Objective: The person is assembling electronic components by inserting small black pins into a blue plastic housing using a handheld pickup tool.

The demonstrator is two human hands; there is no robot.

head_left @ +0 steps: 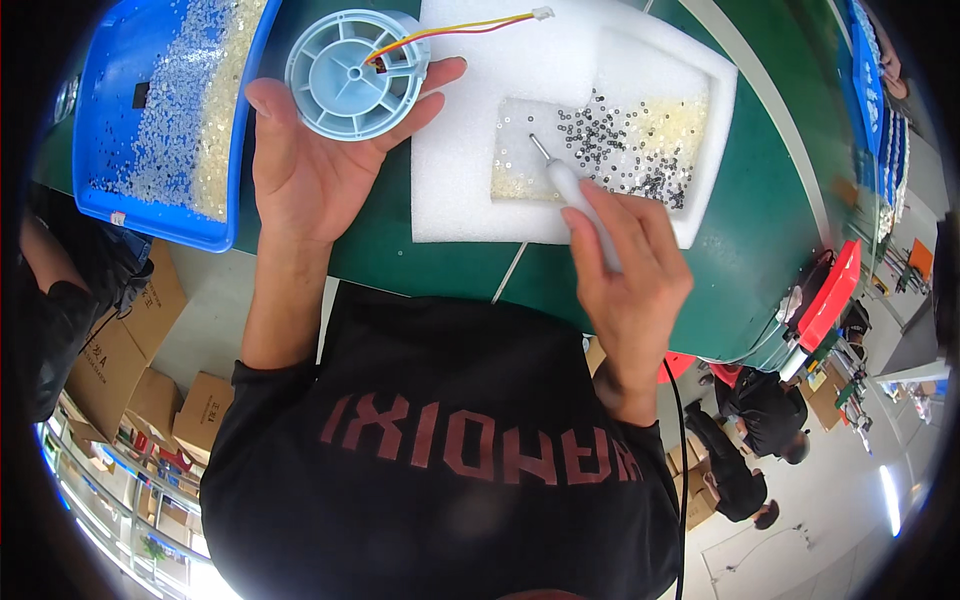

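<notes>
My left hand [310,190] holds a round light blue plastic fan housing [345,85], thumb at its left and fingertips showing at its right. Spokes run from its hub to the ring, and red and yellow wires [460,30] lead from it to a small white connector [543,13]. In my right hand [640,260] is a slim white-handled screwdriver [572,188]. Its metal tip is over the recess of a white foam tray [455,170]. Small black ring-shaped parts [598,135] and pale ones [670,122] lie scattered in that recess.
A blue tray [160,220] full of tiny pale and clear pieces stands at the left of the green table [540,285]. Toward the right edge is a red bin [835,295]. Cardboard boxes [205,410] stand on the floor; other people [765,410] are farther off.
</notes>
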